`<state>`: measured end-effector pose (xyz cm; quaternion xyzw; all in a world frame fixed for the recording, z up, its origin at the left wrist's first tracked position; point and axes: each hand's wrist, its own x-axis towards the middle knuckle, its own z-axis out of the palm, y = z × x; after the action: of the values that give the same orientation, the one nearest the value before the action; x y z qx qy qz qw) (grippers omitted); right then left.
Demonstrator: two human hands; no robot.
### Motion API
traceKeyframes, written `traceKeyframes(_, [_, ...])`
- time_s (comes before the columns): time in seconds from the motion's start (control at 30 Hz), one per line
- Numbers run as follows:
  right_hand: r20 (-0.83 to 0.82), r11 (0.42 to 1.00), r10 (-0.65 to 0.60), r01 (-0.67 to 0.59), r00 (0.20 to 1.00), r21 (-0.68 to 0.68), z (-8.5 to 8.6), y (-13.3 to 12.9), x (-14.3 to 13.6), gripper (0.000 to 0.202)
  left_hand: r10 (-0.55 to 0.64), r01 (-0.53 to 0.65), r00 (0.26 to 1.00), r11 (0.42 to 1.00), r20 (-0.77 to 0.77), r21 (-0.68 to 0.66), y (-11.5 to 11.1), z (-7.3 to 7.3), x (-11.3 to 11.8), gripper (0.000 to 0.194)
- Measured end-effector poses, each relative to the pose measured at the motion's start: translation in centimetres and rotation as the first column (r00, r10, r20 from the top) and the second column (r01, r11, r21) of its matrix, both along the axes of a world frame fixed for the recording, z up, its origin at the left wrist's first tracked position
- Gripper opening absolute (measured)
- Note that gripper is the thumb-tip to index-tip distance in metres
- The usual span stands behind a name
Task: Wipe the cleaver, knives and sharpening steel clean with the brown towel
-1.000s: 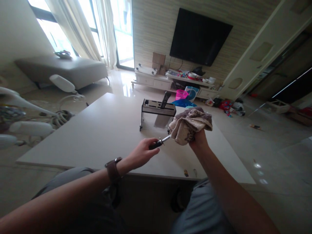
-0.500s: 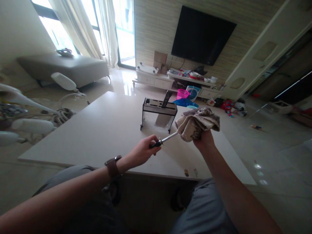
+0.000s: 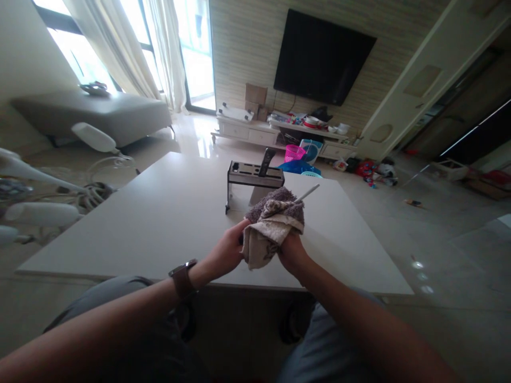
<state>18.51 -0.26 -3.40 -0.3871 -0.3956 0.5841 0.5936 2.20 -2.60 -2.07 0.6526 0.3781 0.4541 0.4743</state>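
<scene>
Apparently wiping rod [image 3: 307,192] with towel [image 3: 271,226].
Clamping towel with right hand [image 3: 294,252]; cannot tell left hand [image 3: 227,249] fingers; likely calls for even stroke.

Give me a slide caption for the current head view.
Left hand and right hand at a bunched towel, a thin rod sticking out, above a white table.

The towel [image 3: 261,239] is showing rough, shaggy cloth, the rod [image 3: 308,193] is looking like smooth metal, the tabletop [image 3: 179,223] is gleaming softly, and the floor [image 3: 197,141] is shining glossily.
</scene>
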Motion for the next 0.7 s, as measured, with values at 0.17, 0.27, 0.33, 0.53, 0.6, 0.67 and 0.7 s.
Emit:
traceKeyframes(0.17, [-0.004, 0.995, -0.087, 0.087, 0.996, 0.045, 0.3, 0.3, 0.3, 0.048, -0.050, 0.051, 0.998, 0.999, 0.044, -0.012, 0.1, 0.4, 0.1, 0.036])
traceKeyframes(0.27, [-0.022, 0.992, -0.093, 0.095, 0.995, 0.087, 0.5, 0.5, 0.4, 0.043, -0.069, 0.072, 0.996, 0.997, 0.061, -0.038, 0.3, 0.2, 0.2, 0.041])
traceKeyframes(0.33, [-0.038, 0.990, -0.094, 0.097, 0.995, 0.100, 0.8, 0.7, 0.6, 0.038, -0.065, 0.071, 0.996, 0.994, 0.067, -0.087, 0.4, 0.0, 0.3, 0.043])
traceKeyframes(0.53, [-0.080, 0.982, -0.138, 0.147, 0.987, 0.118, 2.2, 2.3, 1.6, 0.031, -0.034, 0.046, 0.998, 0.972, 0.054, -0.230, 0.6, 0.4, 0.4, 0.027])
traceKeyframes(0.6, [-0.091, 0.974, -0.157, 0.169, 0.983, 0.148, 3.0, 3.1, 2.4, 0.032, -0.023, 0.027, 1.000, 0.968, 0.016, -0.251, 0.6, 0.6, 0.4, 0.024])
traceKeyframes(0.67, [-0.104, 0.966, -0.168, 0.185, 0.980, 0.180, 3.7, 3.9, 3.5, 0.033, -0.025, 0.019, 0.999, 0.969, -0.021, -0.247, 0.5, 0.7, 0.3, 0.026])
traceKeyframes(0.7, [-0.107, 0.964, -0.171, 0.189, 0.979, 0.186, 4.0, 4.4, 4.2, 0.032, -0.029, 0.019, 0.999, 0.970, -0.036, -0.243, 0.5, 0.7, 0.2, 0.027])
